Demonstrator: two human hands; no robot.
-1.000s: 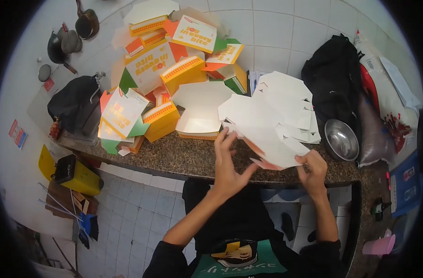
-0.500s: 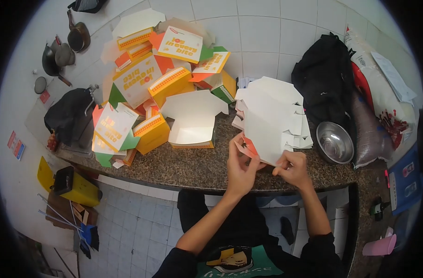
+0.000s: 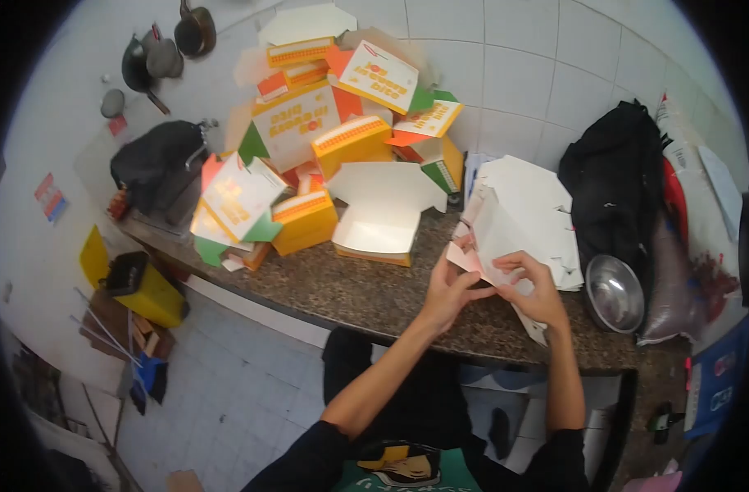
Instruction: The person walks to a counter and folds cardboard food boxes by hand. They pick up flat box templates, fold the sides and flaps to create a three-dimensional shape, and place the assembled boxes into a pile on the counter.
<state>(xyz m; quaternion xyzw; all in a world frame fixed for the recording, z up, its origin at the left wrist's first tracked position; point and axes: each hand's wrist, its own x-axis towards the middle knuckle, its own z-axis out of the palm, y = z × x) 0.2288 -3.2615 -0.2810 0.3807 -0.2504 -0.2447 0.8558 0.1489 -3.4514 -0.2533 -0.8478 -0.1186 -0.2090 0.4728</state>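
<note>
A partly folded cardboard box blank (image 3: 499, 234) is between my two hands at the front of the counter. My left hand (image 3: 451, 291) pinches its pinkish flap on the left side. Fingers of my right hand (image 3: 534, 287) close on the folded edge to the right. Behind it lies a stack of flat white blanks (image 3: 526, 201) with notched edges. An open white-lined box (image 3: 379, 225) stands to the left of the stack. Further left is a pile of yellow, orange and green printed boxes (image 3: 297, 123).
On the right are a black bag (image 3: 608, 189), a metal bowl (image 3: 615, 293) and plastic sacks (image 3: 678, 246). A black bag (image 3: 159, 168) sits at the counter's left end. Pans (image 3: 196, 31) hang on the wall; a yellow bin (image 3: 149, 287) stands on the floor.
The view has shifted, so the scene sits lower and further right. The held blank is now bent up at its sides, and my right hand has moved inward, closer to my left.
</note>
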